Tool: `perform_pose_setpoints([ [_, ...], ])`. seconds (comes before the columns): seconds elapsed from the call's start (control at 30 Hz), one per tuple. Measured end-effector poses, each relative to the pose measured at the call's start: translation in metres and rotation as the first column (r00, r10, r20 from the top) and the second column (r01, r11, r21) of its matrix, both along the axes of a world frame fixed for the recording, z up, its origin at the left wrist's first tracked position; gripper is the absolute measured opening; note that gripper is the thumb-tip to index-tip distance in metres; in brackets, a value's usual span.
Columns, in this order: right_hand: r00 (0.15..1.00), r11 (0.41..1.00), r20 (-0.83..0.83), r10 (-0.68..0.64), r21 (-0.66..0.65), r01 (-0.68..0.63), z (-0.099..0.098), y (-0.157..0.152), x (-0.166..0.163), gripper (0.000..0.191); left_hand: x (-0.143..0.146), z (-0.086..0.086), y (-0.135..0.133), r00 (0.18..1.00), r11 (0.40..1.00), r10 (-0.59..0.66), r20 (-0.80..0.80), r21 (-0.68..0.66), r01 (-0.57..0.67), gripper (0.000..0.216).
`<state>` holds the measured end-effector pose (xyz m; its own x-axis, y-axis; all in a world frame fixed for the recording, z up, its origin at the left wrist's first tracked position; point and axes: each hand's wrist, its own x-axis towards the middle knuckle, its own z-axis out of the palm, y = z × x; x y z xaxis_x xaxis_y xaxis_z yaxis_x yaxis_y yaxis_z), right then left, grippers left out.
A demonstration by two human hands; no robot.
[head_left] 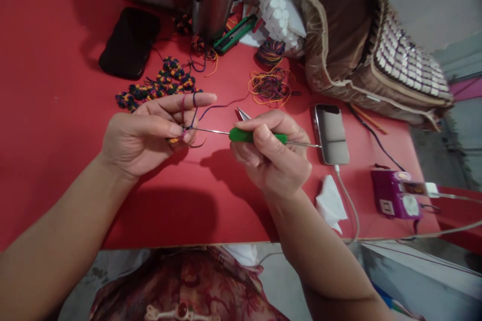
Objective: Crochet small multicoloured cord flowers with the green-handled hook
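Between thumb and fingers, my left hand (139, 133) pinches a small multicoloured crochet piece (176, 139). Dark and reddish yarn wraps around its raised index finger. My right hand (274, 150) is closed around the green handle of a crochet hook (241, 135), whose thin metal shaft reaches left to the crochet piece. The hook's tip is hidden at the stitches. A metal scissor-like point (243, 114) shows just above my right hand. From the working yarn a strand runs right to a loose tangle of variegated yarn (271, 86). Finished-looking crocheted clusters (165, 80) lie behind my left hand.
Farther back are a black phone-like object (130, 42), a metal bottle (216, 0), a green box cutter (235, 34) and a yarn ball (270, 51). To the right are a brown bag (339, 35), a charging phone (332, 133), white tissue (331, 204) and a purple power box (393, 193).
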<state>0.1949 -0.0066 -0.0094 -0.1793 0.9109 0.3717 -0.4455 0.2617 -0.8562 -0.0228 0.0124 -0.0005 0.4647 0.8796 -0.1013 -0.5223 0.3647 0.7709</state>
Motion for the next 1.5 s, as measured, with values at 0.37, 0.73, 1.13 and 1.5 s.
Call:
perform_pose_setpoints([
  [0.37,0.923,0.936,0.197,-0.33,-0.056,0.347,-0.008,-0.014,-0.017,0.024,0.019,0.0,-0.017,0.867,0.891,0.433,-0.247,0.265,-0.369,0.05],
  [0.73,0.907,0.929,0.21,-0.364,0.008,0.371,-0.008,-0.013,-0.016,0.02,0.022,0.0,-0.014,0.894,0.905,0.4,-0.2,0.237,-0.352,0.018],
  [1.13,0.89,0.924,0.26,-0.374,0.028,0.38,-0.009,-0.016,-0.015,0.024,0.022,-0.006,-0.011,0.928,0.928,0.337,-0.16,0.219,-0.3,0.018],
  [1.5,0.907,0.947,0.276,-0.317,0.131,0.292,-0.007,-0.017,-0.012,0.017,0.014,-0.005,-0.009,0.947,0.952,0.284,-0.15,0.162,-0.26,0.018],
])
